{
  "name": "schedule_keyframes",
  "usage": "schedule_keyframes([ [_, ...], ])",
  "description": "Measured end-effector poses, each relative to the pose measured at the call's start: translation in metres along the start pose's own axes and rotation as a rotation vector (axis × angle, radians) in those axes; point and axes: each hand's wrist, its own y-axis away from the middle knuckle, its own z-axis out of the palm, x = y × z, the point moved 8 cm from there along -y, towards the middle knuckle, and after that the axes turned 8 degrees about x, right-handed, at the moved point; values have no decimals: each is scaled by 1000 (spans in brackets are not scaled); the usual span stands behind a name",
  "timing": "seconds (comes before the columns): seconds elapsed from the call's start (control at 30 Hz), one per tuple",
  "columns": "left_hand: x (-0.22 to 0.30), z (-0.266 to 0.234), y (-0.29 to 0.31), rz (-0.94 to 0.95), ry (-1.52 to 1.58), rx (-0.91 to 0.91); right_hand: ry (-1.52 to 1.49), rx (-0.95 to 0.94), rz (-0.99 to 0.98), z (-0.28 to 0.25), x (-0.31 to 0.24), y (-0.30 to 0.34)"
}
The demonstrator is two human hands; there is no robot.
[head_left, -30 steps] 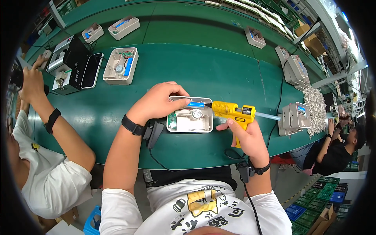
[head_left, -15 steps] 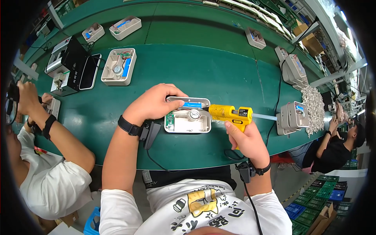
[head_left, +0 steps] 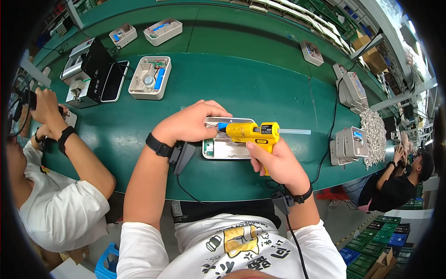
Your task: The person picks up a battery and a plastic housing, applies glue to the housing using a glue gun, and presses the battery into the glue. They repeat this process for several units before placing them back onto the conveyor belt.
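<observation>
The off-white rectangular plastic housing (head_left: 228,151), a blue part (head_left: 222,126) inside, had its far-left corner held by the left hand (head_left: 188,123); over it, the right hand (head_left: 277,165) gripped a yellow plastic glue gun (head_left: 242,133). Smooth green tabletop (head_left: 260,88) lay beneath.

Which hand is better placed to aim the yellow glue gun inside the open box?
The right hand, I'd judge: it holds the yellow glue gun by its handle, front end over the open box. The left hand, at the box's far left corner beside the blue piece, seems better placed for steadying.
</observation>
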Motion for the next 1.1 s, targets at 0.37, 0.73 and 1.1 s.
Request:
schedule_keyframes([
  [0.37,0,-1,2,-9,26,-35,-35,104,-54,-7,-9,-3],
  [0.73,-4,0,2,-62,62,-10,-152,-20,-111,-40,-10,-8],
  [1.1,-4,-2,-4,-146,232,-15,-500,-251,-27,-70,26,-54],
])
